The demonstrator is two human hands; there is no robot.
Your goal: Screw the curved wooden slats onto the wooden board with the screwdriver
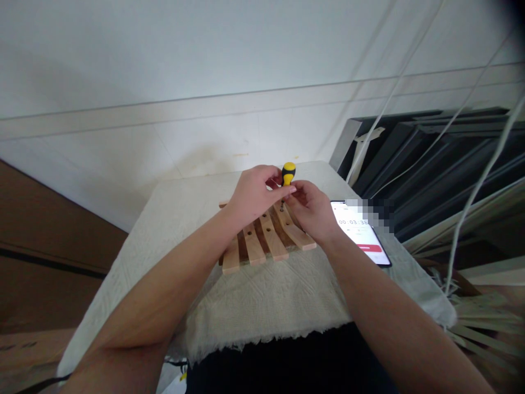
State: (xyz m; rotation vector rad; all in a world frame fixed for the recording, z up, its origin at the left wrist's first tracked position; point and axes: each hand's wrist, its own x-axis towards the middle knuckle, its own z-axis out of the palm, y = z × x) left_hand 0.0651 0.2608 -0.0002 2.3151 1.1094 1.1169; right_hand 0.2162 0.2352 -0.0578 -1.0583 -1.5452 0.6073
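Note:
A slatted wooden rack with holes in its slats lies on a small table covered by a white cloth. A screwdriver with a yellow and black handle stands upright over a far slat. My left hand is closed with its fingers pinched around the screwdriver's shaft just below the handle. My right hand rests on the right side of the rack, fingers curled near the screwdriver's tip; what they pinch, if anything, is hidden.
A phone with a lit timer screen lies on the cloth right of the rack. Dark panels and white cables crowd the right side. A white wall stands behind; a brown board is at the left.

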